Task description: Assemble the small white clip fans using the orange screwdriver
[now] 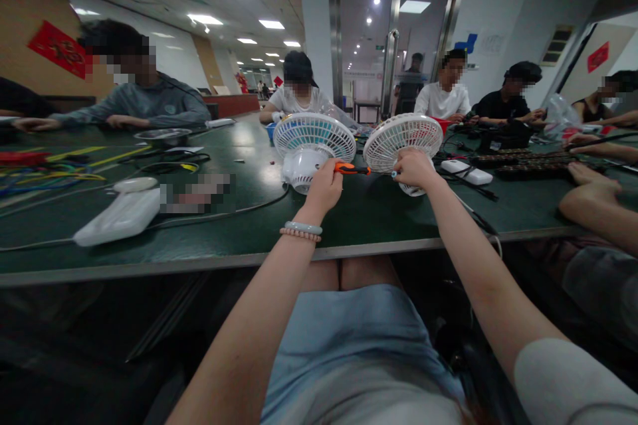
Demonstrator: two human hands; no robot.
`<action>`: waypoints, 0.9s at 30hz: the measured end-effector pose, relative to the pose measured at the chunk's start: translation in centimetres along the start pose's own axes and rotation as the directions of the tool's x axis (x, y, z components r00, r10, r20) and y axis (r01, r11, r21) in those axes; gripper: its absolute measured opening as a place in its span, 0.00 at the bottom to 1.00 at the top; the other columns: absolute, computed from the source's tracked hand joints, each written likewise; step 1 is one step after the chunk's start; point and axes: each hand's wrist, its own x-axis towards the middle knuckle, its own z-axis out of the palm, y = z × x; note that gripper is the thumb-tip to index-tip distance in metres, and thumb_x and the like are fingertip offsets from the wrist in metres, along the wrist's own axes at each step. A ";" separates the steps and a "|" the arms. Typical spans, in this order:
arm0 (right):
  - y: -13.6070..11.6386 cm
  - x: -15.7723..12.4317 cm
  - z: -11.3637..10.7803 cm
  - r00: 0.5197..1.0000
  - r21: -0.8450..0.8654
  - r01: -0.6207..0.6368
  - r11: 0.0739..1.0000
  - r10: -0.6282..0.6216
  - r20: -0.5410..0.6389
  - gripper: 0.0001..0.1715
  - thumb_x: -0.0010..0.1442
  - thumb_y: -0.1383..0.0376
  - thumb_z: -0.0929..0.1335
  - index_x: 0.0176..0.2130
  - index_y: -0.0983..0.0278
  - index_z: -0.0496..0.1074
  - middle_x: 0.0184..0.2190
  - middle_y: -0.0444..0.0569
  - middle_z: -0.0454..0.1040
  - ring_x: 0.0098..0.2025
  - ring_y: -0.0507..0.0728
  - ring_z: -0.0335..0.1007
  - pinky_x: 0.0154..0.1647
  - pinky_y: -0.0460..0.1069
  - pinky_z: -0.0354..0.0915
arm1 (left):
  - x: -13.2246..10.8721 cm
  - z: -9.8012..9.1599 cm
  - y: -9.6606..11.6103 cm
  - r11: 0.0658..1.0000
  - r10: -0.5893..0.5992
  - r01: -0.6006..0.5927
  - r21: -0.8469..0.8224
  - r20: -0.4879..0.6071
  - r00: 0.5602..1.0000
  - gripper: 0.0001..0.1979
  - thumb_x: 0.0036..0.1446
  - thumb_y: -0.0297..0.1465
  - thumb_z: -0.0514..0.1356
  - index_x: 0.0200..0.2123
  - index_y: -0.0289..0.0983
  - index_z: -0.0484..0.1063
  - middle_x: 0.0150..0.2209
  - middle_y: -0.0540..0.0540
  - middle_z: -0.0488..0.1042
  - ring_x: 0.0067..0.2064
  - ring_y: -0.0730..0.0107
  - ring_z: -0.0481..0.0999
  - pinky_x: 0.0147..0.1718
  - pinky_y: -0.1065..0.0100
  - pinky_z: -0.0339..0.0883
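Two white fans occupy the middle of the dark green desk (254,216), side by side, directly in front of the person. The left fan (314,136) has its round slatted guard uppermost, with a white rounded housing on the near side. The right fan (386,146) has a similar guard; the right hand covers part of its near side.

The left hand (326,186) is closed around an orange-and-black hand tool (347,167), at the near right side of the left fan. The tool lies nearly horizontal and points toward the right fan; its exact type cannot be determined. The right hand (416,166) is positioned against the near side of the right fan with its fingers bent. A small light-blue part (395,174) shows at its fingertips; whether the fingers grip it or the fan cannot be determined.

A pale bangle (303,227) and a beaded bracelet (300,237) encircle the left wrist. A white device (466,171) with a dark cable lies to the right of the right fan. At the left, a white case (119,216) rests near the front edge of the desk, with a rounded white piece (134,184) at its rear. Co-workers sit along the far side.
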 end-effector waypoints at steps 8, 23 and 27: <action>0.0 0.0 0.0 1.000 0.002 0.001 1.000 -0.001 0.003 0.15 0.52 0.60 0.64 0.36 0.62 0.77 0.43 0.54 0.68 0.48 0.62 0.57 0.46 0.54 0.52 | 0.1 0.0 0.1 1.000 0.014 -0.014 -0.008 0.002 1.000 0.16 0.53 0.25 0.47 0.45 0.34 0.66 0.45 0.41 0.71 0.47 0.63 0.69 0.50 0.61 0.61; 0.2 0.1 0.3 1.000 -0.002 0.004 1.000 -0.004 -0.007 0.16 0.52 0.59 0.64 0.36 0.63 0.77 0.42 0.54 0.69 0.48 0.61 0.57 0.47 0.54 0.52 | -0.1 0.0 0.0 0.999 -0.038 0.038 -0.005 -0.008 0.999 0.16 0.59 0.35 0.47 0.48 0.35 0.62 0.37 0.44 0.72 0.38 0.67 0.71 0.39 0.66 0.63; 0.1 0.1 0.2 1.000 0.001 0.010 1.000 -0.010 -0.003 0.16 0.52 0.60 0.64 0.36 0.63 0.77 0.42 0.54 0.69 0.47 0.61 0.58 0.48 0.53 0.52 | -0.2 0.0 0.0 0.999 -0.034 0.034 0.033 -0.020 0.999 0.14 0.60 0.39 0.47 0.40 0.36 0.64 0.31 0.46 0.71 0.32 0.69 0.70 0.32 0.68 0.60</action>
